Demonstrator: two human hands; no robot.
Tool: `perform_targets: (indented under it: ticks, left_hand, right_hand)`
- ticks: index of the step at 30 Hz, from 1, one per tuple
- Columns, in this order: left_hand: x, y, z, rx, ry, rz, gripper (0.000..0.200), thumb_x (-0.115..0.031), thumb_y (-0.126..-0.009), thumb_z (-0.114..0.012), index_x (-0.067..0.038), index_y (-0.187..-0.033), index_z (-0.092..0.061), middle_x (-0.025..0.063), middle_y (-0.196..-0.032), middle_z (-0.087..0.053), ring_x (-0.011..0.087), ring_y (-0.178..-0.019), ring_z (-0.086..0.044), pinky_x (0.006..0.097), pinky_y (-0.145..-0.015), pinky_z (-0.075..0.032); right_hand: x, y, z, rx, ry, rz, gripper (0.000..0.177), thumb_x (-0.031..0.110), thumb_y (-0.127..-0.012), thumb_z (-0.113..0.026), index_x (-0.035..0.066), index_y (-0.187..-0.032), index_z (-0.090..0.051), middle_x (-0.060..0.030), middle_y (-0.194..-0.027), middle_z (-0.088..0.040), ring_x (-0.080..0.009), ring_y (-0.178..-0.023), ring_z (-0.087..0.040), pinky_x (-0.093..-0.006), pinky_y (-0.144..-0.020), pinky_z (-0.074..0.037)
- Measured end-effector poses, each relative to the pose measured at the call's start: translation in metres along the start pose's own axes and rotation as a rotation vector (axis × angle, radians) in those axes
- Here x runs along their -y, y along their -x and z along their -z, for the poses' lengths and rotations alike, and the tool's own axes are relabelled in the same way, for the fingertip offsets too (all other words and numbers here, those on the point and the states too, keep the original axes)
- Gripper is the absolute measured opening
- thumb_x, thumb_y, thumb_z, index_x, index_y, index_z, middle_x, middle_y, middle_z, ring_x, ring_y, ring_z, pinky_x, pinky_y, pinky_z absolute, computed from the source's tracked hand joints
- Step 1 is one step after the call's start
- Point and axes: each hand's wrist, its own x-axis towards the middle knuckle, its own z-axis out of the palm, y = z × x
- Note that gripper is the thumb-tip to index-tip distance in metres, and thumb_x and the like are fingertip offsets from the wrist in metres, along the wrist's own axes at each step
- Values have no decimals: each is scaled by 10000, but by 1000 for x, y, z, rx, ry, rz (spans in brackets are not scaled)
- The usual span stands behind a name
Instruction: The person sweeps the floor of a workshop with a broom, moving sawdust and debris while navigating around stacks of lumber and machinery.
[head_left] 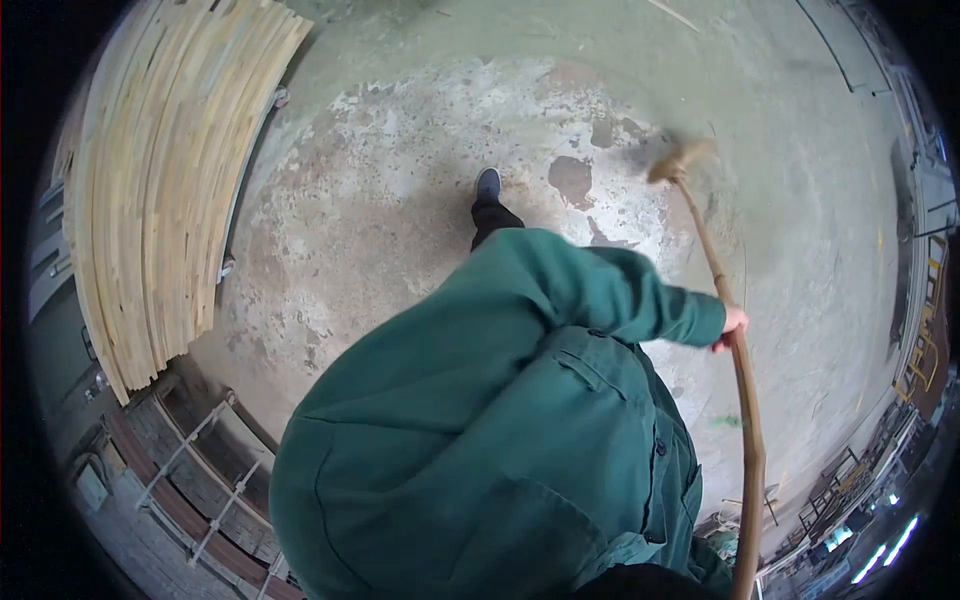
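A long wooden-handled broom point(749, 440) runs from the bottom edge of the view up toward the floor ahead on my right. Its tan head point(682, 161) is smeared by motion, low over or on the floor. My left hand point(733, 327) is closed around the middle of the handle, with the green sleeve reaching across my body. The handle's near end passes out of view at the bottom, and my right hand does not show. One of my feet, in a dark shoe point(488, 185), stands on the worn concrete floor point(400, 190).
Long pale wooden boards point(170, 180) lie stacked on the left. Below them is a metal-railed frame point(205, 480). Racks and equipment point(840, 490) line the far right, with a yellow metal frame point(925, 325). A small green patch point(728, 421) lies by the handle.
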Motion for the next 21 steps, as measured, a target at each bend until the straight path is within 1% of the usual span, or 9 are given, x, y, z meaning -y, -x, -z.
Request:
perform_targets:
  ticks: [4, 6, 7, 10, 11, 15, 17, 19, 21]
  left_hand:
    - [0, 87, 20, -270, 134, -5, 168, -175, -558, -434, -49, -455, -389, 57, -395, -366, 110, -247, -319, 228, -203, -229]
    - [11, 87, 78, -366, 282, -41, 157, -163, -541, -437, -57, -445, -372, 32, -383, -326, 98, -234, -269, 215, -212, -228]
    - [12, 85, 114, -459, 207, -153, 144, -142, -543, -420, -54, -439, -371, 46, -378, -344, 117, -235, -281, 229, -223, -241]
    - [3, 76, 217, -672, 239, 43, 135, -130, -547, -405, -43, -445, -397, 63, -372, -363, 152, -267, -336, 265, -253, -269]
    - [6, 71, 224, -631, 166, 7, 134, -131, -548, -404, -42, -449, -402, 63, -378, -371, 152, -278, -347, 262, -269, -278]
    - [-5, 30, 157, -424, -141, -247, 132, -136, -551, -400, -37, -466, -422, 65, -405, -405, 152, -320, -390, 250, -334, -315]
    - [-11, 18, 120, -219, -231, -252, 133, -138, -553, -398, -35, -475, -432, 65, -419, -421, 151, -341, -411, 244, -367, -334]
    - [-17, -13, 108, 137, -637, -371, 178, -148, -570, -348, -28, -476, -439, 74, -428, -427, 142, -337, -410, 244, -350, -328]
    - [-24, -9, 86, 60, -292, -93, 176, -141, -557, -345, -20, -460, -429, 83, -414, -413, 149, -322, -400, 260, -330, -319]
  right_hand:
    - [-25, 7, 18, -110, -145, 61, 196, 198, -662, -322, 49, -536, -341, -26, -391, -288, -137, -354, -308, -272, -449, -280]
    - [-55, 9, 18, -151, -223, 52, 199, 197, -671, -309, 46, -545, -338, -23, -394, -278, -131, -358, -297, -268, -465, -276]
    - [-73, 11, 16, -166, -261, 34, 201, 197, -676, -303, 44, -549, -337, -22, -396, -273, -128, -360, -292, -265, -474, -274]
    - [-122, 19, 0, -185, -424, -118, 208, 195, -690, -283, 40, -562, -332, -19, -401, -258, -118, -367, -277, -258, -498, -268]
    - [-129, 22, 1, -172, -540, -228, 207, 228, -660, -335, 41, -572, -339, -9, -391, -252, -129, -367, -292, -272, -508, -266]
    - [-131, 5, -13, -90, -513, -119, 198, 226, -650, -347, 41, -579, -342, -19, -413, -267, -138, -387, -305, -285, -512, -274]
    - [-122, -8, -25, -50, -477, -67, 195, 226, -645, -353, 41, -582, -343, -23, -424, -274, -143, -397, -311, -291, -513, -279]
    - [-117, -21, -41, -9, -446, -23, 192, 225, -640, -359, 42, -585, -344, -28, -435, -282, -147, -407, -318, -297, -515, -283]
    - [-115, -31, -59, 25, -425, 23, 189, 224, -635, -365, 42, -588, -345, -33, -446, -289, -151, -417, -324, -303, -517, -287]
